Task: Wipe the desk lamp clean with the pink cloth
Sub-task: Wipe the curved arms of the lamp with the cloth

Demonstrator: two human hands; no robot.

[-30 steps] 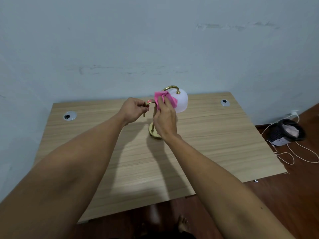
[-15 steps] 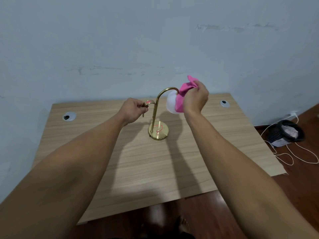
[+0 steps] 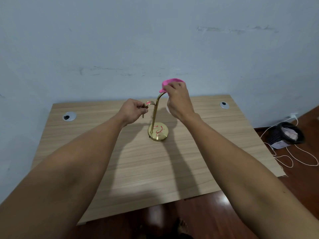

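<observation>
A brass desk lamp (image 3: 154,116) stands on the wooden desk (image 3: 131,161), its round base (image 3: 158,132) carrying red scribbles. My left hand (image 3: 132,111) grips the small curved side arm of the lamp. My right hand (image 3: 178,100) holds the pink cloth (image 3: 170,82) over the top of the curved neck. The white shade is almost wholly hidden behind that hand; only a sliver shows at its left side.
Two round cable grommets (image 3: 69,116) (image 3: 224,105) sit in the desk's far corners. A pale wall rises right behind the desk. On the floor at right stand a black basket (image 3: 285,135) and loose white cords (image 3: 283,157).
My right hand has carried the pink cloth from the stem to the shade and then up over the top of the neck. My left hand has kept its grip on the side arm.
</observation>
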